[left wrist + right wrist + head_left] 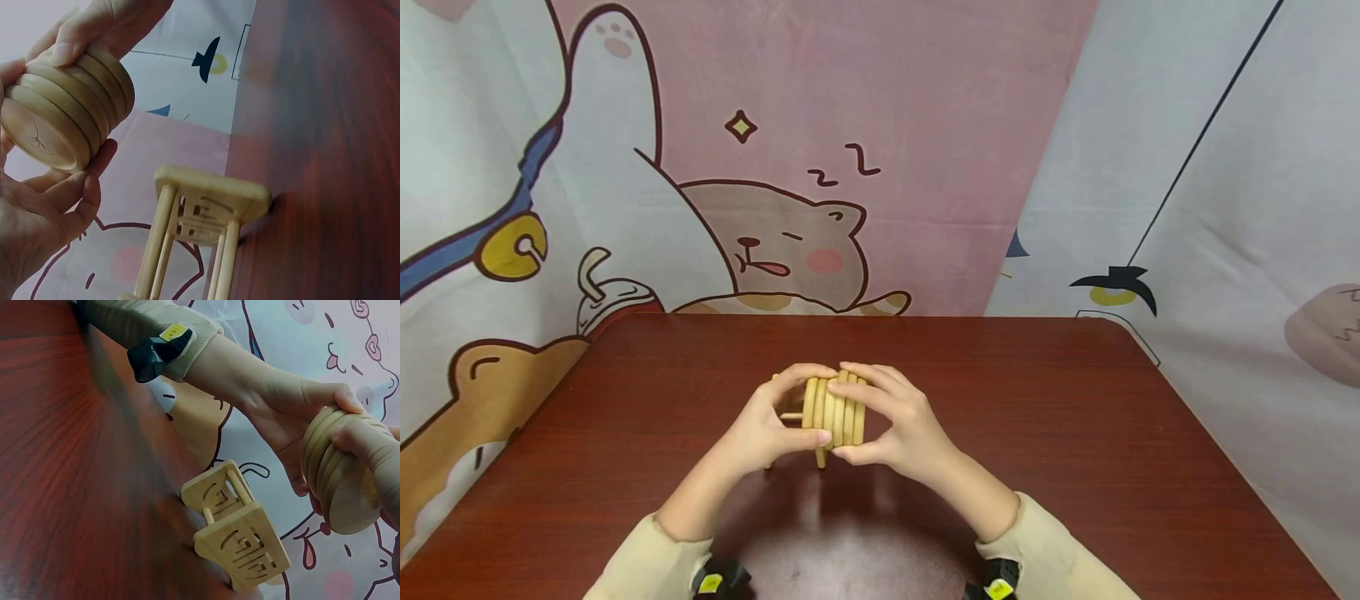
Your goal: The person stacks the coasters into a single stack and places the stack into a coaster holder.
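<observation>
Both hands hold a stack of several round wooden coasters on edge between them, raised above the table. My left hand grips the left end, thumb at the near side and fingers over the top. From the other side my right hand grips the same stack, its fingers spread across the top edges. An engraved line drawing marks the end coaster in the left wrist view. Below stands a wooden coaster rack with cut-out end panels joined by round bars; in the head view the hands and stack largely hide it.
The dark red-brown wooden table spreads out around the hands. Behind it hangs a cloth backdrop with cartoon animals, close against the table's far edge. Black devices with yellow labels are strapped near both wrists.
</observation>
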Demonstrator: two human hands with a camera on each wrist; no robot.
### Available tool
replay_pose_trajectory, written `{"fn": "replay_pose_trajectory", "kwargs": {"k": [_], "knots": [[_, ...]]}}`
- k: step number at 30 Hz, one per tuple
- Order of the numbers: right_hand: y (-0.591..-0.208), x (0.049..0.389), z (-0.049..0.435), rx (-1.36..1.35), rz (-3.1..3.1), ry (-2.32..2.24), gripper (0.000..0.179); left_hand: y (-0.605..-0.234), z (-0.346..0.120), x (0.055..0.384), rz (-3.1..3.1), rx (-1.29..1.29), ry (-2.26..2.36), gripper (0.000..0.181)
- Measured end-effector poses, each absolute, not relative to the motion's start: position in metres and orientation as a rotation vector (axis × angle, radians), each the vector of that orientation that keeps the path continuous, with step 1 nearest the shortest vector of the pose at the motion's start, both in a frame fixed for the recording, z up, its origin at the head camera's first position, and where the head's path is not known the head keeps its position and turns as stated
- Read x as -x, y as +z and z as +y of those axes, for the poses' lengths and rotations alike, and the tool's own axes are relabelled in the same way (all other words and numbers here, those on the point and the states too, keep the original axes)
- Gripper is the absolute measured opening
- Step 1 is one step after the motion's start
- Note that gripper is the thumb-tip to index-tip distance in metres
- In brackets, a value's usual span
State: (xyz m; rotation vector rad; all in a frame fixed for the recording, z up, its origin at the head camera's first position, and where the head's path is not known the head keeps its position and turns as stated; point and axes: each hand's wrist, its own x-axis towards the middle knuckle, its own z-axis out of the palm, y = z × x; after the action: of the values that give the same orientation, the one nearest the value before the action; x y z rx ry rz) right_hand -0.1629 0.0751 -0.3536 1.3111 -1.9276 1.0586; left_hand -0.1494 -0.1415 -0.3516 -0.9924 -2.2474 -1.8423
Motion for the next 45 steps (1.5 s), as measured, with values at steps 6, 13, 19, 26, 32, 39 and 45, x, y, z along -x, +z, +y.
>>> {"fn": "replay_pose_trajectory", "kwargs": {"k": [6, 13, 19, 26, 32, 39, 45], "knots": [[-0.350, 0.171, 0.067, -1.328, -1.900, 1.084, 0.061, -0.348, -0.149, 0.154, -2.229, 1.007, -1.876, 0.059], [-0.350, 0.178, 0.058, -1.329, -1.897, 1.099, 0.057, -0.348, -0.157, 0.161, -2.172, 1.048, -1.834, 0.060], [-0.351, 0.182, 0.048, -1.319, -1.898, 1.099, 0.058, -0.349, -0.166, 0.164, -2.173, 1.035, -1.811, 0.060], [-0.353, 0.188, 0.038, -1.333, -1.902, 1.095, 0.056, -0.352, -0.176, 0.169, -2.180, 1.031, -1.779, 0.061], [-0.355, 0.193, 0.032, -1.340, -1.922, 1.102, 0.055, -0.356, -0.182, 0.175, -2.203, 0.990, -1.745, 0.061], [-0.361, 0.200, 0.026, -1.334, -1.942, 1.107, 0.055, -0.363, -0.189, 0.180, -2.226, 0.962, -1.722, 0.062], [-0.366, 0.204, 0.021, -1.337, -1.946, 1.112, 0.056, -0.368, -0.193, 0.184, -2.232, 0.943, -1.695, 0.061]]}}
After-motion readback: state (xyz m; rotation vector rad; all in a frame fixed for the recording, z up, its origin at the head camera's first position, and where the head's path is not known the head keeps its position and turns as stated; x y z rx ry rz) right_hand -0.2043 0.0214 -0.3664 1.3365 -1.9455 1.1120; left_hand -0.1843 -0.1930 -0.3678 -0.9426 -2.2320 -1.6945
